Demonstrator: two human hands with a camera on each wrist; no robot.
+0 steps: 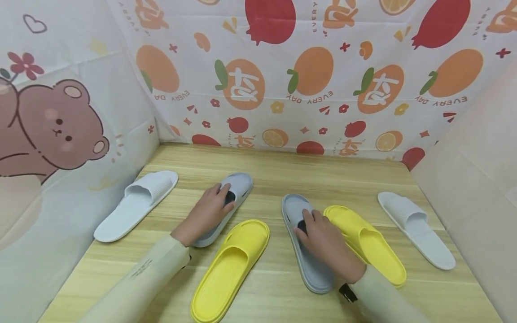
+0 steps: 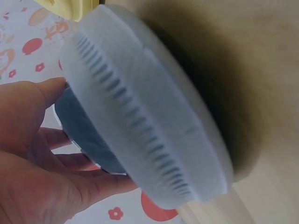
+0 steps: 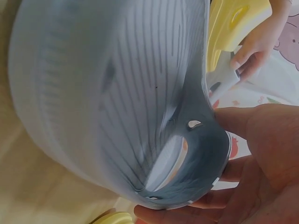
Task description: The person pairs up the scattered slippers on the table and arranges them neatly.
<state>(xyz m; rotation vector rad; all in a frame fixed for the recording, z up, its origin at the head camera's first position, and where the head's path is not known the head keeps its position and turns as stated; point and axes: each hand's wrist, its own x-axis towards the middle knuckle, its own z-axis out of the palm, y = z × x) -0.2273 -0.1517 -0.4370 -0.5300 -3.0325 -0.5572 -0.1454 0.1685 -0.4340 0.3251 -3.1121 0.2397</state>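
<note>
My left hand (image 1: pixel 203 215) grips the upper strap of one grey-blue slipper (image 1: pixel 241 183), which points away to the right on the wooden surface. The left wrist view has that slipper's ribbed heel (image 2: pixel 135 116) close up, with the thumb on one side of the strap and the fingers on the other. Over the second grey-blue slipper (image 1: pixel 294 207), my right hand (image 1: pixel 327 240) holds the strap's edges. The right wrist view looks along its grooved footbed (image 3: pixel 149 70) into the strap opening. Both slippers lie sole down, apart from each other.
One yellow slipper (image 1: pixel 228 273) lies between the arms; another yellow slipper (image 1: pixel 381 251) sits right of my right hand. A white slipper (image 1: pixel 115 224) is at the far left, its mate, a white slipper (image 1: pixel 434 249), at the far right. A fruit-print cloth (image 1: pixel 278 98) stands behind.
</note>
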